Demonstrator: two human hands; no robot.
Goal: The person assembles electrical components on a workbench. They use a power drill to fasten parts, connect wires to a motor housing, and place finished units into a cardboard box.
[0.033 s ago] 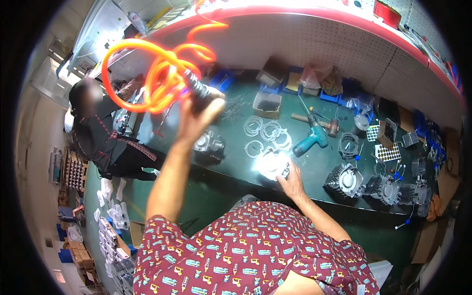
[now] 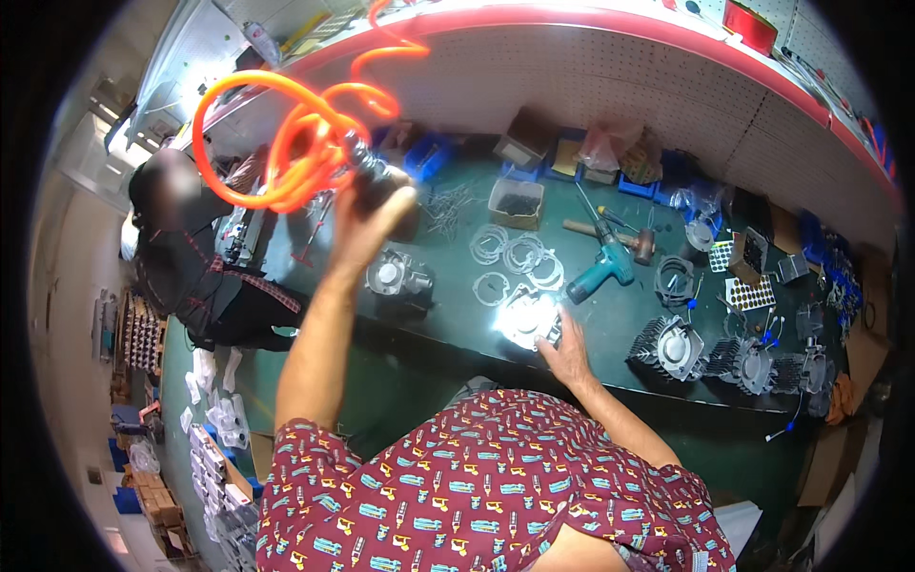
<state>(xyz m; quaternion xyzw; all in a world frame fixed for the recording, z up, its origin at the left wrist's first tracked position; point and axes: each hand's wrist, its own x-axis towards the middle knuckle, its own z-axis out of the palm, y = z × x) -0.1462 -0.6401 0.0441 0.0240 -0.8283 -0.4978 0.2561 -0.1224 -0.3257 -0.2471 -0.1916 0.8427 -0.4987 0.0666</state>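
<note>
Orange coiled hose (image 2: 286, 143) loops up from the dark air tool (image 2: 374, 174), gripped tight in the raised left hand (image 2: 367, 224). Right hand (image 2: 569, 348) lies flat, fingers spread, touching a shiny metal part (image 2: 527, 319) just beside it.

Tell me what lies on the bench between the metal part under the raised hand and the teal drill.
Head view: flat ring gaskets lie between the metal part and teal drill.

At a green workbench (image 2: 457, 324), the left hand (image 2: 367, 221) lifts an air tool (image 2: 374, 173) trailing orange coiled hose (image 2: 286, 143) — the right hand (image 2: 569, 351) steadies a shiny metal part (image 2: 527, 317).
</note>
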